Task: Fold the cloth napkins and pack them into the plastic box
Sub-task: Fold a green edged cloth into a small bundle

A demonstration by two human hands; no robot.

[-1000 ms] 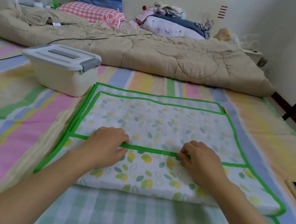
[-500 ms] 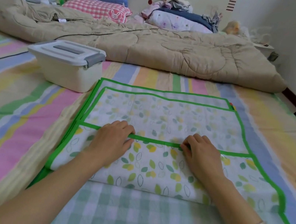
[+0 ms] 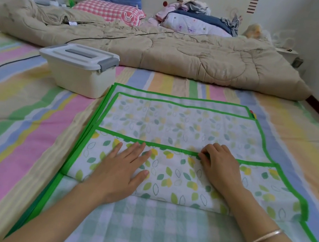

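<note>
1. Head view, the cloth: the leaf-print napkin point(image 3: 175, 123) lies spread on the striped bedsheet point(image 3: 18, 119), its near part doubled over so that the green hem point(image 3: 171, 148) runs across its middle; we judge it light, soft and limp, likely to sag and lose its fold if lifted by one point
2. Where to take hold: the bound hem looks like the firmest part, so we would grip it there or at the corners, with the hands well apart, and set each crease with a flat palm; we see nothing fragile or slippery about it
3. The left hand point(image 3: 123, 169) lies palm down on the folded flap, fingers straight and spread, fingertips at the hem; it holds nothing
4. The right hand point(image 3: 220, 168) sits at the hem near its middle, fingers curled onto it, and appears to pinch it
5. The hands are apart, side by side, both on the near flap; the napkin runs out beyond the fingertips and to either side
6. A green checked cloth point(image 3: 136, 232), perhaps another napkin, lies under the forearms
7. The plastic box point(image 3: 78, 76) stands beyond the left hand, just beside the napkin's far left corner, its lid point(image 3: 81, 55) on; it looks narrower than the napkin as it lies, so we judge more folds are needed
</note>
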